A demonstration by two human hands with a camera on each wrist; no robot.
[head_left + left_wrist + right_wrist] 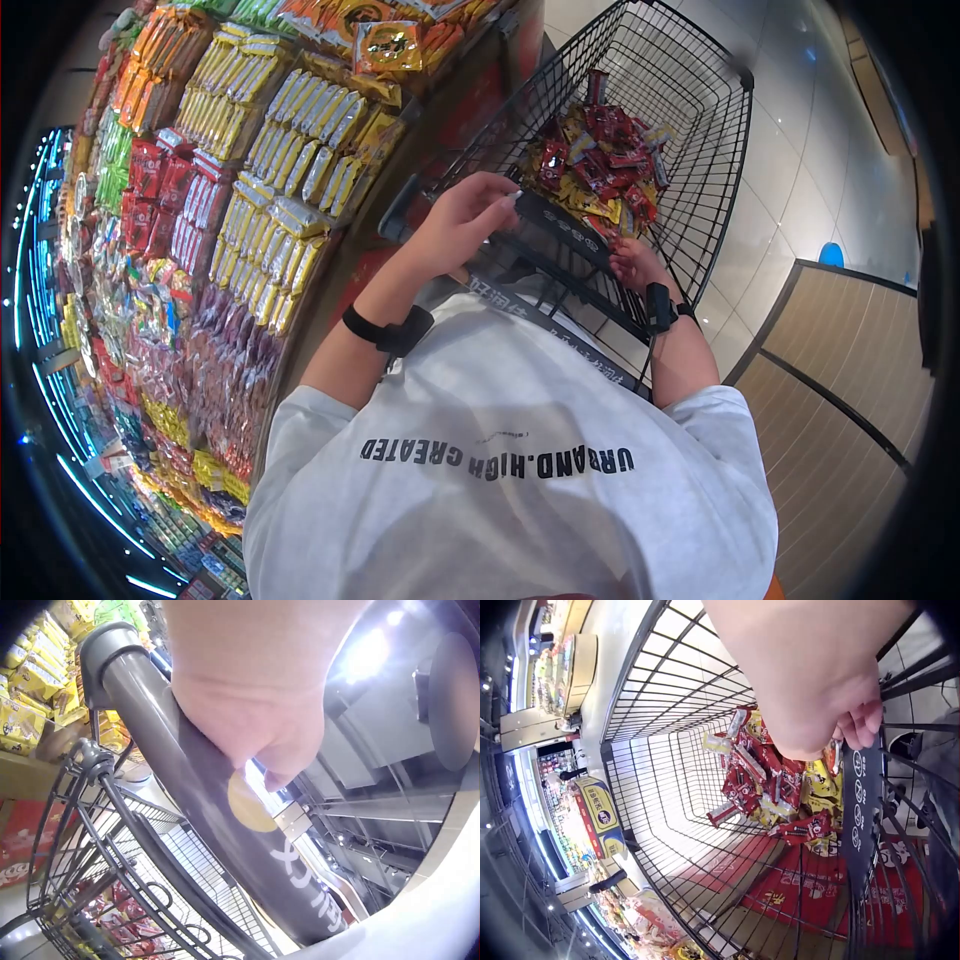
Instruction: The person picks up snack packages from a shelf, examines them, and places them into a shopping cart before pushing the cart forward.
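In the head view my left hand [465, 228] is above the handle end of a black wire shopping cart [716, 222]. Its thumb and forefinger come together around a small white piece [515, 197]. The left wrist view shows this hand [251, 712] close over the grey handle bar [187, 780]. My right hand [640, 265] hangs over the cart's near end, fingers loosely curled, beside the dark printed panel [859, 799]. A heap of red and yellow snack packets [610, 155] lies in the basket near it. The right hand's palm is hidden from view.
Shelves of packaged snacks [300, 135] slope along the left, close to the cart's side. Pale tiled floor [790, 130] stretches beyond the cart. A wood-toned panelled surface [830, 370] with a dark edge stands at right. A yellow-and-blue sign stand [598, 816] is farther off.
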